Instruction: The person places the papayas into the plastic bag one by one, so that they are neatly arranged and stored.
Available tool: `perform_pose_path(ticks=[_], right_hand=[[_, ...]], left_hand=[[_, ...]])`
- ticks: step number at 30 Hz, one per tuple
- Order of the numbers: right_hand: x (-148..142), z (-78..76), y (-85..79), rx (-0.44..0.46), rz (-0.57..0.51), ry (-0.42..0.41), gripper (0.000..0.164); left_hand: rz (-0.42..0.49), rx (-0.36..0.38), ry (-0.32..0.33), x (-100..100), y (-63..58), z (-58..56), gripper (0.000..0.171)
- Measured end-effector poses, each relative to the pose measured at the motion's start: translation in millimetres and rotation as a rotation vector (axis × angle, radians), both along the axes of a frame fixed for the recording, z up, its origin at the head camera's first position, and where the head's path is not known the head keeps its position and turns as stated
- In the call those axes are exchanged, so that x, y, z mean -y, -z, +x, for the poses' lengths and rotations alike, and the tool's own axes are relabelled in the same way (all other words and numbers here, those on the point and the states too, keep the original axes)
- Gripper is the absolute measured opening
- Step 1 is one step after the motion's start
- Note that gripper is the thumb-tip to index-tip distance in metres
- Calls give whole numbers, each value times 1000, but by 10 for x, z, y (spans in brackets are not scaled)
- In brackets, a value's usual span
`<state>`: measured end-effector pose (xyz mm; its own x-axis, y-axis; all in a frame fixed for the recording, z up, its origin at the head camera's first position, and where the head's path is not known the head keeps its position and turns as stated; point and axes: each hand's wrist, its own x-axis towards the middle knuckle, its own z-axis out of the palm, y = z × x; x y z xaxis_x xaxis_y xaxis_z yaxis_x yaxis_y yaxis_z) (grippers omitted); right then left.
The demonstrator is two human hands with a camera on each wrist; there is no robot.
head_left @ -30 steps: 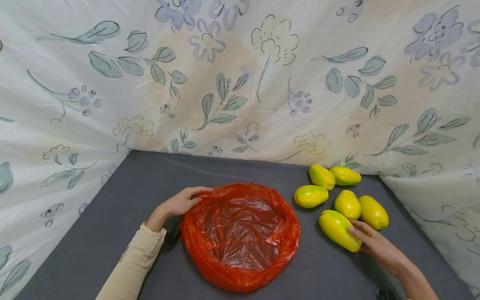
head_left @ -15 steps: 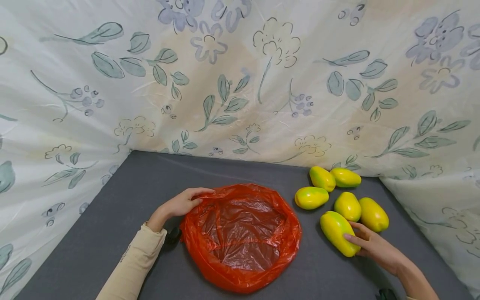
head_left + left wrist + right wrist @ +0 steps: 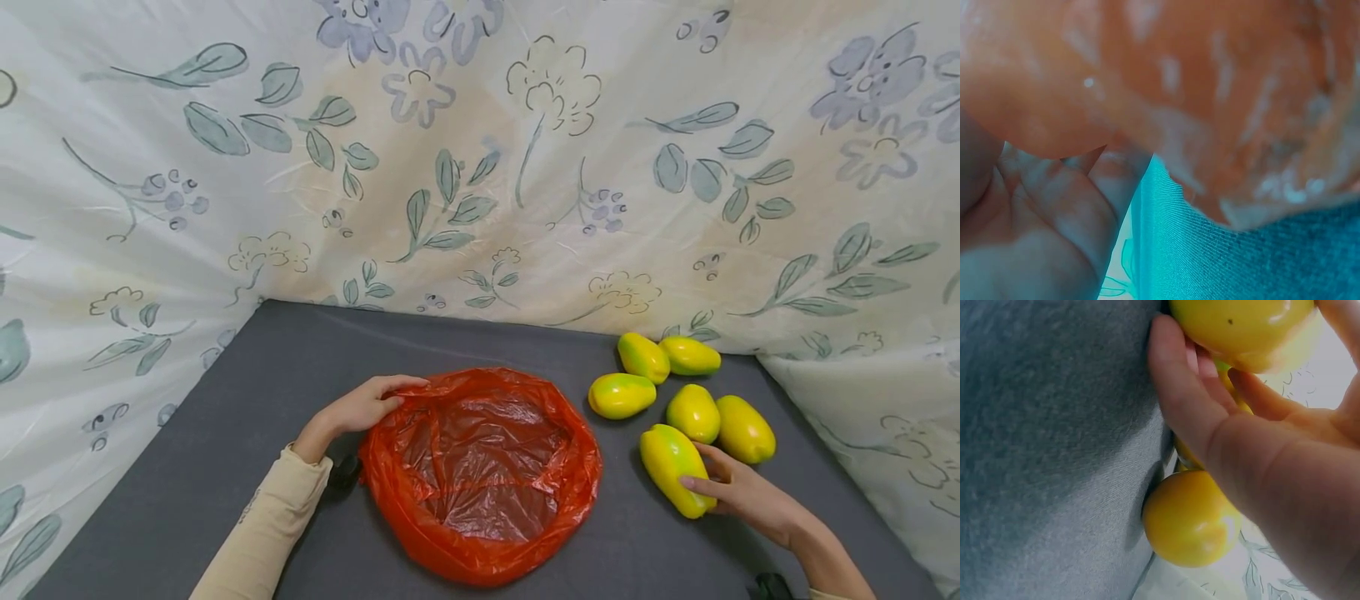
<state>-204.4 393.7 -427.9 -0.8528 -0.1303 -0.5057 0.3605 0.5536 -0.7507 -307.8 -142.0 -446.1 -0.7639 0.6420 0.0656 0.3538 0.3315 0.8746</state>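
A red plastic bag (image 3: 487, 565) sits with its mouth spread wide, the rim folded outward. At its far left rim my left hand (image 3: 363, 406) pinches the plastic between thumb and fingers; the left wrist view shows the bag film (image 3: 1210, 75) draped over the fingers. On the right, my right hand (image 3: 750, 493) grips a yellow-green papaya (image 3: 666, 467), thumb on top and fingers round its far side. The right wrist view has this papaya (image 3: 1244, 328) at the top, against the fingers. Whether it touches the cloth is hard to tell.
Several more papayas lie behind the right hand, one nearest the bag (image 3: 622, 396), others close by (image 3: 693, 414) and farther right (image 3: 746, 429). Dark grey cloth (image 3: 225, 433) covers the table. A floral curtain (image 3: 465, 208) hangs along the back and sides.
The papaya under my right hand has turned slightly, its near end shifting toward me. My right thumb has moved left along it and down. The left hand and the bag stay put.
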Motion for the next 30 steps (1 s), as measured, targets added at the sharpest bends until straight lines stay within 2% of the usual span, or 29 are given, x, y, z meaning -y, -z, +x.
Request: perform_pose_path(ticks=[10,13,19,24,30], right_hand=[[-43,3,-13,5,19,-29,87],[-69,15,-4,10,-4,-22,87],[-112,42,8,12,-157,12,82],[-132,31,0,11,-336,-8,73],[-95,0,-26,20,-485,-15,72]], left_hand=[[4,-17,13,1,1,0,39],[2,-18,11,3,-4,3,39],[-8,-14,-2,3,-20,18,40],[-14,-17,-15,-4,-11,20,40],[-4,-4,-19,-11,-5,21,41]])
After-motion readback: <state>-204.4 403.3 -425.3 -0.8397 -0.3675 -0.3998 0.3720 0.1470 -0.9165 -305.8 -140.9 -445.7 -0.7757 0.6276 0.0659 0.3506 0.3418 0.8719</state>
